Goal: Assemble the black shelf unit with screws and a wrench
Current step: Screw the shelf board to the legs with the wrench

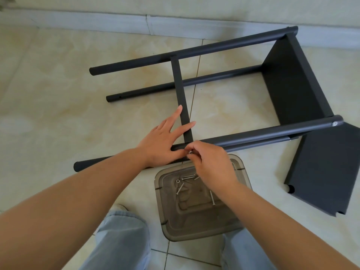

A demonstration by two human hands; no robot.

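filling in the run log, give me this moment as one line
step: fitting screw | left hand: flat on near pole, steadying | right hand: pinches screw at pole | spare screws: in tray

Shelf frame, loose panel: matt black metal. Screws shiny metal, in smoky translucent plastic tray. Floor tiles glossy.

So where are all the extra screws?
In the head view, the spare screws lie in the clear plastic tray on the floor, bottom centre, just below the right hand, between the person's knees.
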